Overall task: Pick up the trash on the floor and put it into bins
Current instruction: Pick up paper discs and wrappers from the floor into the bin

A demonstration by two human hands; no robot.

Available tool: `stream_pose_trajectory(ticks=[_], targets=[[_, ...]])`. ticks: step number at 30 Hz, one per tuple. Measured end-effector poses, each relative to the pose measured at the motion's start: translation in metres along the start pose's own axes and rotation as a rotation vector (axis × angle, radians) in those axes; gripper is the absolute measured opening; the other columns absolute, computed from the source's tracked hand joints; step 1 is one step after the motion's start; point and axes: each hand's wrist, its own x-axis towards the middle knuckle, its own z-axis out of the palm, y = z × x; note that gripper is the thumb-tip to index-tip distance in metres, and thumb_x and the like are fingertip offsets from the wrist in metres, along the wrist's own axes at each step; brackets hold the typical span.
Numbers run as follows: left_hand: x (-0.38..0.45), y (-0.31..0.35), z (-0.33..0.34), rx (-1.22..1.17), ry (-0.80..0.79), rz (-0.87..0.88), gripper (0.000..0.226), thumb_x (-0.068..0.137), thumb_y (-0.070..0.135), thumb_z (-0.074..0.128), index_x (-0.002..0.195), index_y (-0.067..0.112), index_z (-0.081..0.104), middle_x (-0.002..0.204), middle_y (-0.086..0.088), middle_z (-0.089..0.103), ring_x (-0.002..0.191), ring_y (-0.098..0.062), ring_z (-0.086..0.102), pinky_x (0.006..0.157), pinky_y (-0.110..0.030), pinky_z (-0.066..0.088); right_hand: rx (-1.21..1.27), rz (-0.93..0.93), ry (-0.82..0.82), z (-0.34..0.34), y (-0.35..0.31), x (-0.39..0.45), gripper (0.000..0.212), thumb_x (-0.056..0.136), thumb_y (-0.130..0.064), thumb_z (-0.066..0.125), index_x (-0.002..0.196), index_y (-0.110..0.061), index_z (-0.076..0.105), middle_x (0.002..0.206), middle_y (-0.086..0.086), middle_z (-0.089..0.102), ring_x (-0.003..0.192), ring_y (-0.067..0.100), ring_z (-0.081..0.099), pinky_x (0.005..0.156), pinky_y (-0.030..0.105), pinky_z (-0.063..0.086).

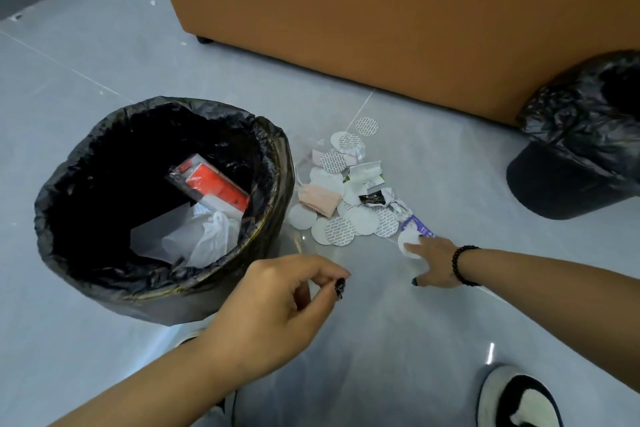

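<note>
The right hand pressed straight fingers on a white round paper disc — printed discs' lettering unreadable — while the left hand pinched nothing visible.

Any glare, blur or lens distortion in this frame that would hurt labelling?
Head view: wide-angle bending curves the brown cabinet edges; small glare streak on the floor near the shoe; nearer bin interior partly lost in shadow; right hand slightly soft.

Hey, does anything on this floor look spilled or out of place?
Yes. A pile of round white seals and torn wrappers lies scattered on the floor beside the lined bin, not in it. The right hand touches one disc.
</note>
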Motion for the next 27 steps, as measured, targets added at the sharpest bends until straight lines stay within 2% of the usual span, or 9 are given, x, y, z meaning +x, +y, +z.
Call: stream_pose_trajectory(ticks=[2, 4, 7, 9, 14, 17, 20, 22, 27], targets=[[-0.001, -0.002, 0.000, -0.025, -0.012, -0.042, 0.021, 0.084, 0.024, 0.060, 0.096, 0.036, 0.071, 0.075, 0.025, 0.065, 0.047, -0.011, 0.057, 0.051, -0.024, 0.051, -0.002, -0.029, 0.009, 0.017, -0.012, -0.005, 0.083, 0.088, -0.054, 0.052, 0.151, -0.026, 0.005, 0.158, 0.011, -0.007, 0.146, 0.030, 0.001, 0.118, 0.035, 0.013], [-0.002, -0.004, 0.000, -0.054, 0.000, -0.084, 0.020, 0.084, 0.023, 0.061, 0.094, 0.037, 0.070, 0.077, 0.020, 0.068, 0.047, -0.014, 0.057, 0.052, -0.029, 0.053, 0.032, -0.072, 0.063, 0.034, -0.026, -0.017, 0.079, 0.090, -0.049, 0.052, 0.151, -0.021, 0.011, 0.159, 0.011, -0.004, 0.146, 0.028, 0.006, 0.118, 0.034, 0.015], [-0.002, -0.007, 0.002, -0.088, 0.043, -0.172, 0.024, 0.088, 0.011, 0.065, 0.091, 0.034, 0.071, 0.076, 0.016, 0.070, 0.049, -0.020, 0.059, 0.052, -0.032, 0.055, 0.058, -0.110, 0.176, 0.053, -0.048, -0.036, 0.064, 0.092, -0.040, 0.052, 0.144, -0.013, 0.026, 0.155, 0.009, 0.016, 0.139, 0.026, 0.025, 0.110, 0.032, 0.028], [-0.001, -0.009, 0.004, -0.150, 0.072, -0.258, 0.023, 0.088, 0.008, 0.064, 0.091, 0.030, 0.072, 0.076, 0.012, 0.071, 0.054, -0.024, 0.063, 0.055, -0.039, 0.057, 0.070, -0.103, 0.279, 0.055, -0.057, -0.039, 0.057, 0.091, -0.035, 0.053, 0.139, -0.015, 0.030, 0.147, 0.006, 0.026, 0.129, 0.025, 0.035, 0.101, 0.032, 0.037], [0.002, -0.009, 0.007, -0.222, 0.085, -0.361, 0.021, 0.088, 0.006, 0.063, 0.088, 0.024, 0.072, 0.076, 0.006, 0.072, 0.064, -0.030, 0.067, 0.060, -0.045, 0.058, 0.116, -0.014, 0.315, 0.031, -0.066, -0.023, 0.074, 0.085, -0.034, 0.064, 0.142, -0.015, 0.020, 0.139, 0.007, 0.029, 0.123, 0.027, 0.040, 0.092, 0.036, 0.045], [0.003, -0.009, 0.008, -0.245, 0.071, -0.391, 0.021, 0.088, 0.005, 0.062, 0.088, 0.023, 0.072, 0.076, 0.004, 0.072, 0.064, -0.032, 0.066, 0.062, -0.046, 0.058, 0.049, -0.020, 0.285, 0.023, -0.069, -0.013, 0.076, 0.087, -0.032, 0.062, 0.145, -0.015, 0.016, 0.139, 0.009, 0.029, 0.124, 0.028, 0.039, 0.090, 0.037, 0.045], [0.002, -0.011, 0.007, -0.262, 0.068, -0.410, 0.021, 0.088, 0.004, 0.061, 0.088, 0.023, 0.072, 0.077, 0.003, 0.072, 0.064, -0.033, 0.066, 0.062, -0.044, 0.058, 0.018, -0.020, 0.259, 0.024, -0.071, -0.009, 0.059, 0.088, -0.027, 0.060, 0.136, -0.013, 0.030, 0.135, 0.010, 0.030, 0.121, 0.028, 0.039, 0.087, 0.034, 0.045], [0.002, -0.012, 0.008, -0.279, 0.067, -0.416, 0.020, 0.089, 0.004, 0.061, 0.088, 0.022, 0.072, 0.077, 0.003, 0.073, 0.065, -0.033, 0.066, 0.061, -0.042, 0.059, 0.038, -0.031, 0.257, 0.030, -0.072, -0.008, 0.054, 0.087, -0.023, 0.061, 0.132, -0.012, 0.033, 0.134, 0.010, 0.031, 0.120, 0.028, 0.039, 0.086, 0.033, 0.046], [0.002, -0.016, 0.009, -0.318, 0.065, -0.420, 0.020, 0.089, 0.004, 0.061, 0.088, 0.021, 0.071, 0.077, 0.002, 0.073, 0.061, -0.031, 0.063, 0.055, -0.030, 0.057, 0.058, -0.035, 0.263, 0.036, -0.072, -0.011, 0.060, 0.080, -0.010, 0.065, 0.130, -0.011, 0.032, 0.131, 0.010, 0.032, 0.120, 0.026, 0.036, 0.088, 0.034, 0.047]])
